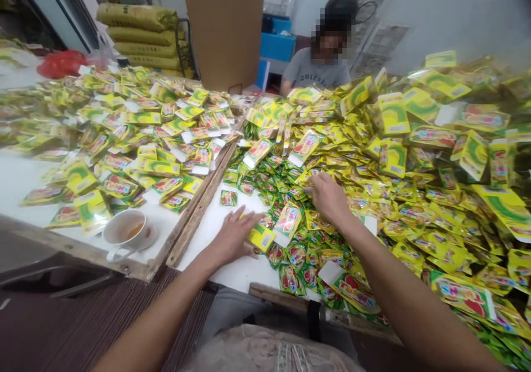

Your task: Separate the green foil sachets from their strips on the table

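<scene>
My left hand [235, 240] lies low over the white tabletop [207, 234] with its fingers spread. Its fingertips reach the edge of a small yellow box [261, 238]; I cannot tell if they press on it. A second box, with a white flap [287, 224], lies just right of that one. My right hand [329, 198] is closed above the heap, its fingers pinched together; what they hold, if anything, is hidden. Under and around it are small green packets [277, 181] with red fruit pictures, and yellow packets [384, 209] piled to the right.
Wooden strips [203, 206] divide two tabletops. On the left one, flat yellow boxes [120, 187] are heaped, and a white cup [126, 231] with brownish liquid stands near the front corner. Across the table sits a person in a grey shirt [315, 71]. Stacked yellow sacks [145, 37] stand behind.
</scene>
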A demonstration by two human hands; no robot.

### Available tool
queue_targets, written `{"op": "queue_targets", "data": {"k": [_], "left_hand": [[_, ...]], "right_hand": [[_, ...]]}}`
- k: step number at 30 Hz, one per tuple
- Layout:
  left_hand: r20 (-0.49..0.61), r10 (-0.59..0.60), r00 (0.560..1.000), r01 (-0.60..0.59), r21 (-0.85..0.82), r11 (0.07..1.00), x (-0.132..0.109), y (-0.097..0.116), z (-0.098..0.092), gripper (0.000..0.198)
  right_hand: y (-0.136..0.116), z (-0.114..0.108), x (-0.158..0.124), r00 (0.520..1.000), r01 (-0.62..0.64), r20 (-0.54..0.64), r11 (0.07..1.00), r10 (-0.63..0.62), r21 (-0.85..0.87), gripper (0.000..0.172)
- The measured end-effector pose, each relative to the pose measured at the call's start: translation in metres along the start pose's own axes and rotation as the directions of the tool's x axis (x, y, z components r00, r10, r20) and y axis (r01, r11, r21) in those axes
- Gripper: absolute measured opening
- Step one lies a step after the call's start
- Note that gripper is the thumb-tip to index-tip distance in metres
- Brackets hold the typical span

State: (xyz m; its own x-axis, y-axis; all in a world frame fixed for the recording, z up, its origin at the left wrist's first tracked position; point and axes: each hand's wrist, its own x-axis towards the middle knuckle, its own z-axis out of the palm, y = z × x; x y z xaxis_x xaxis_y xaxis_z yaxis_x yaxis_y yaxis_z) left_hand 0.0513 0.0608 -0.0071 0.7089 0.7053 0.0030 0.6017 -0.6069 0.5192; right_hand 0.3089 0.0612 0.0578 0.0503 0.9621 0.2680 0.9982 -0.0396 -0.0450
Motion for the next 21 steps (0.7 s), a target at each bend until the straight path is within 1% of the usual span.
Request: {"op": "queue_targets", "data": {"k": [1,2,3,4,5,6,7,8,9,10,11,12,13,14,15,16,17,18,19,20,21], "left_hand": [[0.026,0.024,0.999,-0.025,0.006,1.0,0.0,0.0,0.003,0.08],[0.027,0.035,0.999,-0.035,0.001,0.999,-0.001,-0.001,0.003,0.071],[0.004,0.027,1.0,-0.027,-0.014,1.0,-0.001,-0.002,0.002,0.062],[-0.037,-0.005,0.999,0.004,-0.043,0.999,-0.002,-0.003,0.0,0.056],[-0.089,-0.068,0.994,0.06,-0.089,0.994,-0.004,-0.005,-0.003,0.051],[-0.144,-0.154,0.978,0.131,-0.156,0.979,-0.006,-0.007,-0.006,0.047],[-0.189,-0.249,0.95,0.199,-0.249,0.948,-0.008,-0.008,-0.009,0.042],[-0.21,-0.336,0.918,0.245,-0.365,0.898,-0.011,-0.009,-0.011,0.037],[-0.202,-0.398,0.895,0.257,-0.496,0.829,-0.014,-0.01,-0.012,0.034],[-0.168,-0.43,0.887,0.243,-0.622,0.744,-0.016,-0.01,-0.013,0.033],[-0.119,-0.431,0.895,0.219,-0.723,0.655,-0.019,-0.01,-0.013,0.033],[-0.06,-0.404,0.913,0.205,-0.789,0.58,-0.021,-0.009,-0.012,0.032],[0.003,-0.367,0.93,0.213,-0.819,0.533,-0.023,-0.008,-0.012,0.031],[0.062,-0.33,0.942,0.236,-0.821,0.52,-0.025,-0.007,-0.012,0.029],[0.113,-0.3,0.947,0.264,-0.806,0.53,-0.027,-0.006,-0.012,0.026],[0.149,-0.283,0.947,0.286,-0.79,0.542,-0.028,-0.005,-0.012,0.024],[0.161,-0.283,0.945,0.296,-0.786,0.543,-0.029,-0.004,-0.014,0.024],[0.15,-0.304,0.941,0.296,-0.799,0.524,-0.03,-0.003,-0.015,0.027],[0.119,-0.346,0.931,0.286,-0.828,0.483,-0.031,-0.003,-0.016,0.031],[0.083,-0.401,0.912,0.263,-0.869,0.42,-0.032,-0.002,-0.017,0.038],[0.049,-0.458,0.888,0.223,-0.915,0.335,-0.033,0.0,-0.018,0.045]], "right_hand": [[-0.007,0.0,-0.005,0.999,-0.019,-0.032,0.993,0.023,0.118,0.016],[-0.015,0.001,-0.01,0.998,-0.036,-0.042,0.97,0.047,0.242,0.016],[-0.023,0.003,-0.016,0.997,-0.063,-0.019,0.93,0.075,0.363,0.017],[-0.03,0.005,-0.021,0.994,-0.109,0.032,0.875,0.107,0.471,0.019],[-0.037,0.008,-0.027,0.985,-0.171,0.096,0.81,0.142,0.561,0.021],[-0.042,0.01,-0.033,0.972,-0.233,0.159,0.739,0.171,0.632,0.024],[-0.047,0.012,-0.038,0.96,-0.279,0.213,0.666,0.181,0.692,0.026],[-0.051,0.013,-0.043,0.952,-0.305,0.254,0.594,0.171,0.744,0.028],[-0.055,0.013,-0.046,0.949,-0.313,0.282,0.526,0.14,0.791,0.029],[-0.058,0.012,-0.048,0.953,-0.3,0.288,0.468,0.099,0.832,0.029],[-0.061,0.01,-0.049,0.96,-0.271,0.275,0.426,0.054,0.863,0.028],[-0.064,0.007,-0.049,0.968,-0.232,0.25,0.404,0.01,0.885,0.026],[-0.067,0.005,-0.048,0.974,-0.191,0.224,0.403,-0.036,0.895,0.023],[-0.069,0.003,-0.047,0.974,-0.156,0.209,0.411,-0.086,0.898,0.021],[-0.071,0.002,-0.045,0.967,-0.138,0.213,0.418,-0.139,0.898,0.019],[-0.072,0.003,-0.045,0.952,-0.146,0.243,0.419,-0.187,0.896,0.019],[-0.074,0.004,-0.045,0.932,-0.18,0.289,0.41,-0.221,0.894,0.02],[-0.075,0.007,-0.046,0.913,-0.229,0.335,0.387,-0.232,0.893,0.021],[-0.076,0.012,-0.049,0.901,-0.288,0.376,0.35,-0.215,0.891,0.023],[-0.078,0.016,-0.052,0.895,-0.35,0.411,0.298,-0.174,0.888,0.025],[-0.081,0.022,-0.057,0.889,-0.409,0.442,0.228,-0.116,0.883,0.027]]}}
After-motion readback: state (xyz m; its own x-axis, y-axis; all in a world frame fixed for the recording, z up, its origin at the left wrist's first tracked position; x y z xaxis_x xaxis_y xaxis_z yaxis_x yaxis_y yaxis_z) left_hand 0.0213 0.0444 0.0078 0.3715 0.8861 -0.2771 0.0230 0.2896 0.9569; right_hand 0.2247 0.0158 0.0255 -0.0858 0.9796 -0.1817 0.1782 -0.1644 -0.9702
